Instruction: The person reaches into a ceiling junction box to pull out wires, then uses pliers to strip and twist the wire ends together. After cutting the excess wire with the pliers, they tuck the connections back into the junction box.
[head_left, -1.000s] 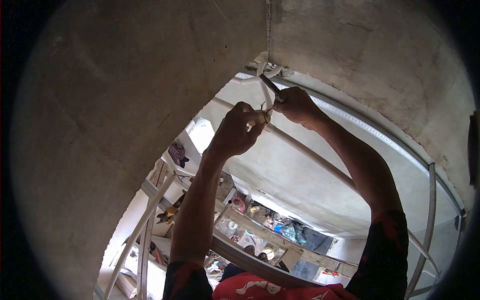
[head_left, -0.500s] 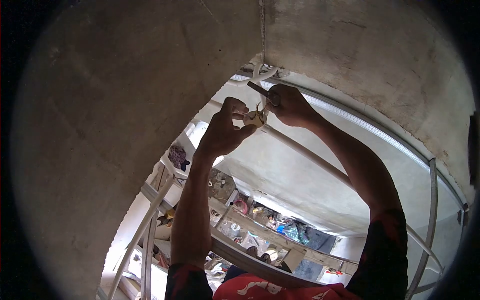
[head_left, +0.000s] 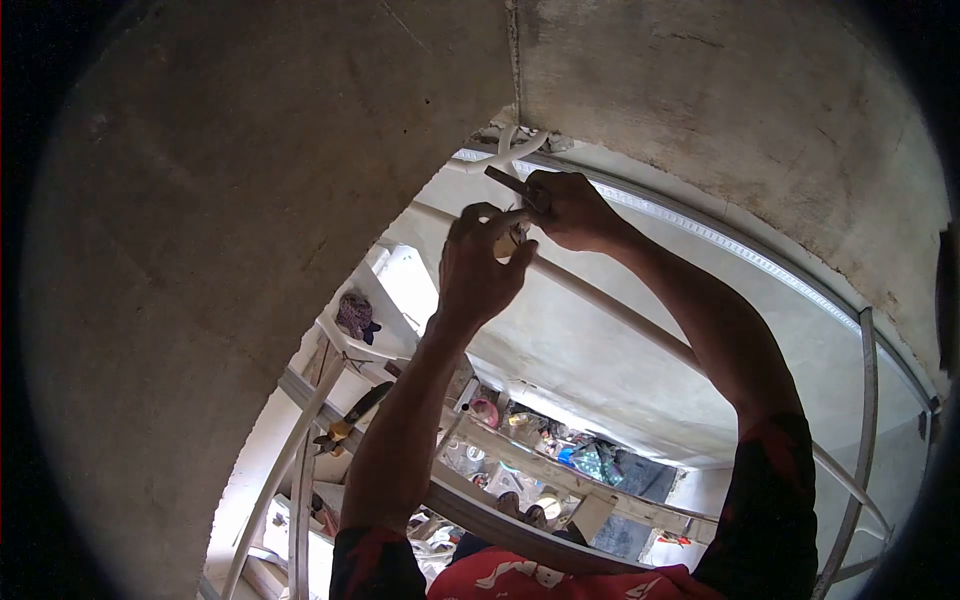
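A round, pale junction box (head_left: pixel 505 247) sits on a white conduit pipe (head_left: pixel 620 312) overhead, with thin wires (head_left: pixel 517 233) coming out of it. My left hand (head_left: pixel 478 268) curls around the box, index finger reaching to the wires and thumb beside the box; the finger contact is partly hidden. Close by on the right, my right hand (head_left: pixel 572 212) is closed around a dark hand tool (head_left: pixel 507 181) whose bar-like end sticks out to the left. Its exact kind and the part by the wires are hidden.
Bent white pipes (head_left: pixel 508 152) come out at the ceiling corner. A metal channel (head_left: pixel 740 253) curves along the right. On a beam at lower left lies a yellow-and-black tool (head_left: pixel 340 432). Below are planks (head_left: pixel 530 462) and cluttered floor, including a pink bucket (head_left: pixel 484 411).
My left hand has moved right and its index finger now extends to the wires, covering more of the box. My right hand stays close to the box with the tool.
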